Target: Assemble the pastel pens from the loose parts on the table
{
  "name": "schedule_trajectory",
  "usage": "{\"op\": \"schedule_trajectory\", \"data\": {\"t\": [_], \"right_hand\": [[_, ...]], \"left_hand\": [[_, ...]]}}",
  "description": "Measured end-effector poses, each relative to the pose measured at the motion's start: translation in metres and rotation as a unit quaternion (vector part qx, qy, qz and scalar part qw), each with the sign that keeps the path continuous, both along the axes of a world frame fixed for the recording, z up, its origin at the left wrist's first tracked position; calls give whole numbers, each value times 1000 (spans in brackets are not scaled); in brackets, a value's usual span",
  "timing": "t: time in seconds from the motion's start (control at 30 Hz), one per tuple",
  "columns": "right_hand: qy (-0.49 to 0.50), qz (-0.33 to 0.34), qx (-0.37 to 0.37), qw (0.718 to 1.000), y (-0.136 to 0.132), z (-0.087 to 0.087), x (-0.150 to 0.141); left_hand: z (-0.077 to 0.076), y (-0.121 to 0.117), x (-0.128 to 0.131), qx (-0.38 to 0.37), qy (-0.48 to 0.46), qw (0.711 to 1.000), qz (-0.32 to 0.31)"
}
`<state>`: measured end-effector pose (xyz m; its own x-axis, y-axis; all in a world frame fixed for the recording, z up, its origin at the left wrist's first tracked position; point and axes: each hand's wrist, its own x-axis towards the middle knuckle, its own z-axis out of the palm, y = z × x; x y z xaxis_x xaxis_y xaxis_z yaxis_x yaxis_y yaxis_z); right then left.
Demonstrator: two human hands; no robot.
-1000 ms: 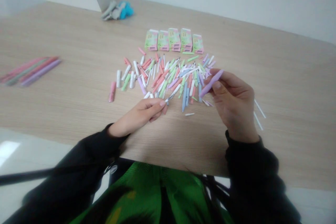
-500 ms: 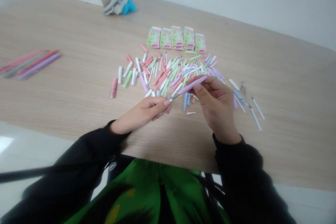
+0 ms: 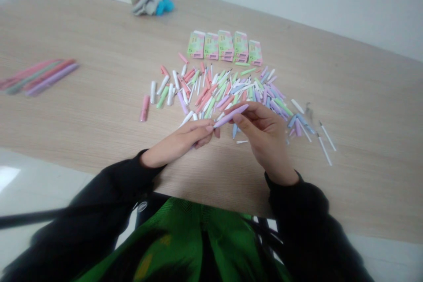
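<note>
- The left hand is pinching near the low end of the purple pen barrel; its fingers are closing narrowly on what is looking like a thin pen refill, though most of that is hiding from view.
- The right hand is holding the barrel between thumb and fingers; the barrel is slanting, with its free end pointing up and away from the left hand.
- The barrel is sitting above the near edge of the pile of pen parts, not on the table; the two hands are meeting right at its low end.
- For a good fit, I am thinking the two parts should be lining up in one straight line; a crooked push could be bending the thin refill or making it catch on the rim.
- A soft, slow push is seeming best; if it is sticking, a tiny twist could be helping more than a hard shove.
- The left fingers should be gripping close to the opening, so the refill is not wobbling; they should also be leaving room for the barrel's edge.
- Loose parts are lying just beyond the hands; lifting the wrists a little could be saving them from getting bumped.
</note>
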<state>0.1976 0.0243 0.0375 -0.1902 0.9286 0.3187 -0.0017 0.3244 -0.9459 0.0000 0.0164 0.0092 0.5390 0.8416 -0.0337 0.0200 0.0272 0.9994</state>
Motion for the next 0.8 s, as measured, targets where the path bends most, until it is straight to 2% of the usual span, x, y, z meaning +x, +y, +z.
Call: {"op": "schedule_trajectory", "data": {"t": [0.13,0.33,0.5,0.7,0.8], "right_hand": [[15,20,-17,1000,1,-8,-1],[22,31,-25,999,2,-13,3],[15,53,-25,998,-1,-10,3],[-7,6,-21,1000,-1,-15,6],[5,-3,-22,1000,-1,-16,7]], "left_hand": [[1,-1,0,-44,-70,995,-52],[10,0,-1,-4,-3,998,-63],[4,0,0,18,17,997,-76],[4,-2,-2,-9,-8,998,-54],[6,-2,-2,3,-8,999,-33]]}}
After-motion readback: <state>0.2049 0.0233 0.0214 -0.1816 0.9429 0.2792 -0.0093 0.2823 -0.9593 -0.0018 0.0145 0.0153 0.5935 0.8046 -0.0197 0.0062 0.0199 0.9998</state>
